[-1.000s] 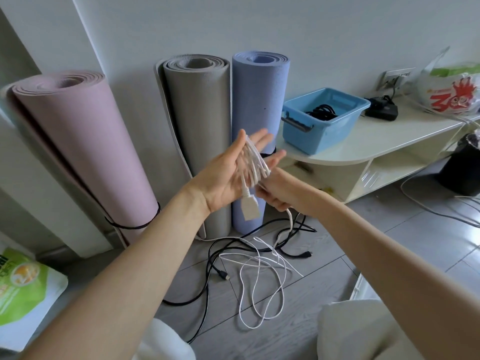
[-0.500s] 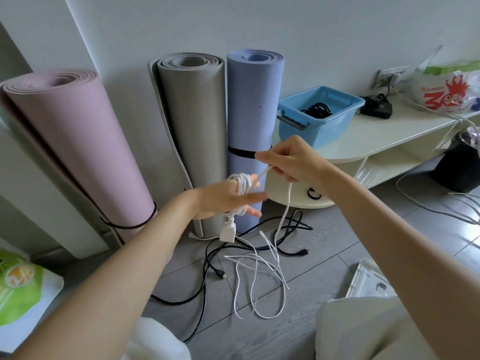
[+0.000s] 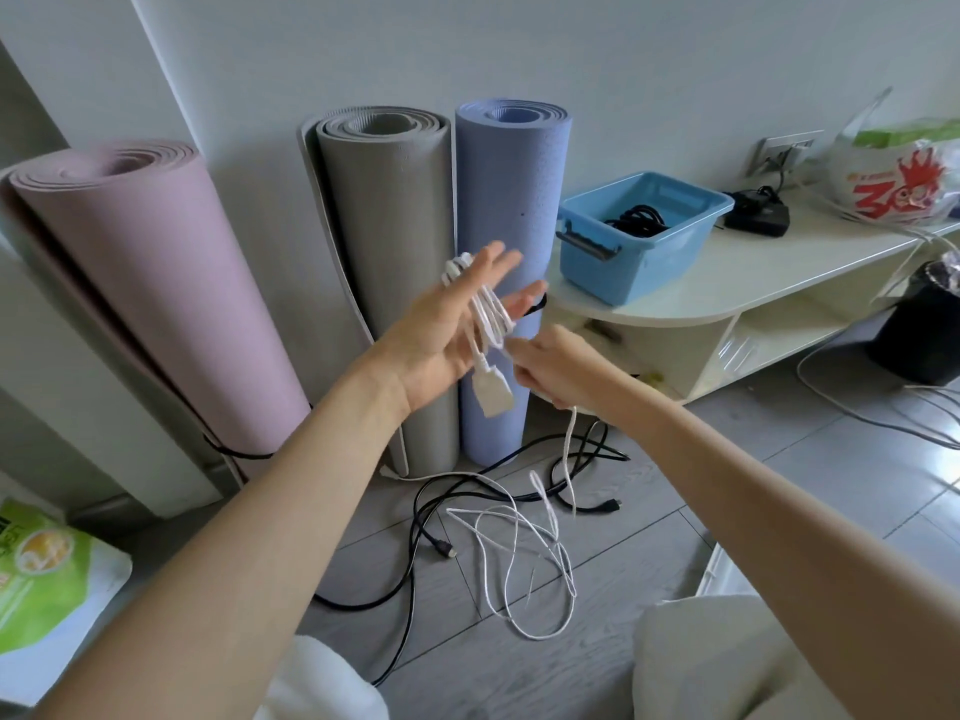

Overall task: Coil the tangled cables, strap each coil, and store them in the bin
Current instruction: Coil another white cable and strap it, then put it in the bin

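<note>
Cable grip under right hand unclear.

Blue bin stands open-topped on the shelf; upright mats crowd its left.

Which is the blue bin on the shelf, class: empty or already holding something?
Holding something. The blue bin stands upright on the white shelf, and a black cable lies inside it. Whether that cable is strapped cannot be told.

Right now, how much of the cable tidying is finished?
Done: a black cable lies in the blue bin. In hand: white cable looped on the left hand, fed by the right hand. Left: its loose tail, strapping, and the black floor cables.
</note>
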Available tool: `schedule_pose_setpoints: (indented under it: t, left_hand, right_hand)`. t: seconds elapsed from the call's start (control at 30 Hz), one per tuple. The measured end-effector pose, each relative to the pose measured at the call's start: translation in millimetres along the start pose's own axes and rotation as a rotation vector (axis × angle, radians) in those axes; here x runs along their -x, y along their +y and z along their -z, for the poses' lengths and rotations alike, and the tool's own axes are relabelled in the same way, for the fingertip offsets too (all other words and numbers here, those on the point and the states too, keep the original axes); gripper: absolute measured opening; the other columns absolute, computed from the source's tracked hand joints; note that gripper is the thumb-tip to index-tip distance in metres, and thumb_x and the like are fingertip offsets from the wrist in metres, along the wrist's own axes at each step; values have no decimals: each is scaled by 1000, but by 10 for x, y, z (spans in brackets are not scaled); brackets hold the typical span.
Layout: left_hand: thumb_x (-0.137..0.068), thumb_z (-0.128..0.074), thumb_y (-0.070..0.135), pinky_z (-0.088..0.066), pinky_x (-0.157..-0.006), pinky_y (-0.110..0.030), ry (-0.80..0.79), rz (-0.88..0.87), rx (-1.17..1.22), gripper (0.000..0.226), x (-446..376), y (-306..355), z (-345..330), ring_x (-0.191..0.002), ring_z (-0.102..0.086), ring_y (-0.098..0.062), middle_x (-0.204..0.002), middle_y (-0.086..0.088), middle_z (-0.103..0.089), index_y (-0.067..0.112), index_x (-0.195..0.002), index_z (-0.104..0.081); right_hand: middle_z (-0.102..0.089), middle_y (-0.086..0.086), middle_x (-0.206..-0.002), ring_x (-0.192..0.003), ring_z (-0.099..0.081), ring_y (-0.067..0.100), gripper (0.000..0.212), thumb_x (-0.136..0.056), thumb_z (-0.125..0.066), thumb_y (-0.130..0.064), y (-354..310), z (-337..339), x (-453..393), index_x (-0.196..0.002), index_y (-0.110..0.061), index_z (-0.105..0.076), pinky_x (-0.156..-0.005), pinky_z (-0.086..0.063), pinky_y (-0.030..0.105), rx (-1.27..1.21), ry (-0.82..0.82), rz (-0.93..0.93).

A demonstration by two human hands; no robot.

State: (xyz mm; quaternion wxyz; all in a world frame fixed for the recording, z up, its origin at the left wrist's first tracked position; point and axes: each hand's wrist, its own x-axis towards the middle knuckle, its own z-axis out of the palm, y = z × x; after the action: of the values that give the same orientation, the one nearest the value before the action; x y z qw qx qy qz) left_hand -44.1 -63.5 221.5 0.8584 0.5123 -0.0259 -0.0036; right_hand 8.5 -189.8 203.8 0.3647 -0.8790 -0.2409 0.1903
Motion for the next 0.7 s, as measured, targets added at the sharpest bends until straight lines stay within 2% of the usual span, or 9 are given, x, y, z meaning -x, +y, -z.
schedule_pose_setpoints:
  t: [0.1, 0.17, 0.23, 0.37, 0.47, 0.53, 0.57, 0.63, 0.7]
  left_hand:
    - [-32, -83, 63, -47, -92, -21, 116, 6, -220, 142, -29, -26, 137, -111, -60, -11, -145, 2, -39, 18, -148, -14]
    - [-29, -77, 74, -40, -101, -23, 120, 64, -392, 151, -7, -70, 224, -127, -46, -12, -156, -2, -21, 23, -150, -2]
    - [-26, -70, 83, -26, -114, -33, 105, 112, -552, 155, 6, -95, 302, -137, -32, -10, -158, 7, -10, 24, -150, 3]
    - [-42, -63, 86, -11, -118, -29, 35, 196, -1000, 146, 34, -135, 355, -143, -7, -5, -158, 9, 6, 12, -151, 1]
    - [-66, -74, 57, -13, -117, -26, -57, 336, -1218, 112, 79, -246, 450, -144, -13, -9, -158, 0, -4, -1, -145, -19]
    - [-83, -69, 26, -35, -106, -23, -96, 431, -1228, 80, 95, -316, 506, -128, -46, -15, -153, -6, -26, 2, -144, -23]
    - [-88, -63, 15, -48, -88, -21, -129, 472, -1187, 68, 102, -331, 497, -102, -64, -14, -144, -7, -42, 3, -143, -26]
    - [-93, -54, 9, -46, -54, -14, -198, 443, -1111, 42, 138, -306, 375, -59, -64, -6, -113, -7, -66, 4, -133, -43]
    - [-95, -51, 12, -37, -47, -14, -275, 388, -1017, 23, 171, -214, 203, -48, -52, -7, -91, -4, -72, 11, -117, -58]
  right_hand:
    - [-38, 0, -44, -38, -30, 17, 51, -95, -40, -25, -65, -50, 65, -45, -12, -38, -43, -32, 19, 110, -24, 27]
    - [-43, 2, -48, -38, -33, 17, 53, -95, -41, -28, -90, -37, 105, -45, -12, -41, -45, -34, 20, 172, -38, 60]
    - [-46, 6, -53, -38, -34, 16, 52, -95, -42, -29, -99, 10, 138, -45, -12, -43, -45, -34, 20, 216, -43, 97]
    - [-48, 6, -52, -32, -30, 9, 49, -92, -45, -28, -108, 171, 138, -46, -13, -47, -36, -28, 13, 129, 39, 154]
    - [-40, -3, -39, -30, -28, 7, 50, -92, -47, -25, -118, 286, 113, -43, -13, -46, -38, -29, 14, 38, 148, 169]
    - [-38, -1, -42, -35, -28, 10, 49, -92, -49, -23, -120, 345, 96, -44, -12, -44, -42, -28, 18, -59, 221, 190]
    - [-36, 2, -45, -39, -26, 12, 48, -91, -50, -22, -123, 373, 92, -46, -12, -41, -44, -26, 20, -132, 258, 209]
    - [-27, 0, -46, -42, -19, 12, 46, -90, -55, -19, -116, 430, 80, -48, -14, -36, -45, -18, 22, -324, 333, 239]
    - [-22, -1, -47, -41, -16, 10, 47, -88, -58, -17, -78, 496, 55, -49, -16, -32, -43, -15, 19, -502, 414, 226]
